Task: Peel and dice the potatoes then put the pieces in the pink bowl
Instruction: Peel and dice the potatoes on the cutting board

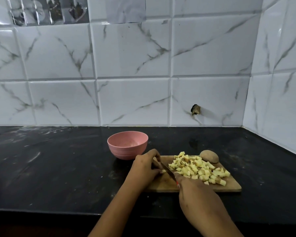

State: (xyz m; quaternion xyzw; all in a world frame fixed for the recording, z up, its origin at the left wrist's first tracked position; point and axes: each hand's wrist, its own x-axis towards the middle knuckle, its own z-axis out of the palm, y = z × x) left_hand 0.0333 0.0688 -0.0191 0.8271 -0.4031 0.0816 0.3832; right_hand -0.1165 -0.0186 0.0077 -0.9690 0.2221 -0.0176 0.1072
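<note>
**Entry: dicing on the board, both hands engaged**

Clock convention: 12 o'clock points to the tiled wall [126,57], 6 o'clock points to you.

- The black countertop [58,168] spans the whole view.
- The pink bowl [126,152] stands upright on the countertop, just off the 10 o'clock corner of the cutting board [232,185]. Bowl and board look very close, but whether they touch cannot be told.
- Your left hand [146,164] sits at the bowl's 5 o'clock, over the left end of the board. Its fingers are curled down and pinch a small pale potato piece [163,171] against the wood.
- The knife [167,171] lies directly at that piece's 3 o'clock, with the blade running from 11 to 5 o'clock and its edge down at the board. A trace of red handle shows where the blade meets your palm.
- Your right hand [195,190] is wrapped round the knife handle at the board's 6 o'clock edge, covering most of the handle. Your two hands are close together, with only the blade between them.
- The diced potato [200,168] lies heaped over the centre and right half of the board, at the blade's 3 o'clock. A few cubes carry brown skin.
- One whole potato [209,156], skin on, rests at the board's 1 o'clock corner, touching the heap.
- A dark chipped hole [196,109] shows in the wall tile at the whole potato's 12 o'clock.
</note>
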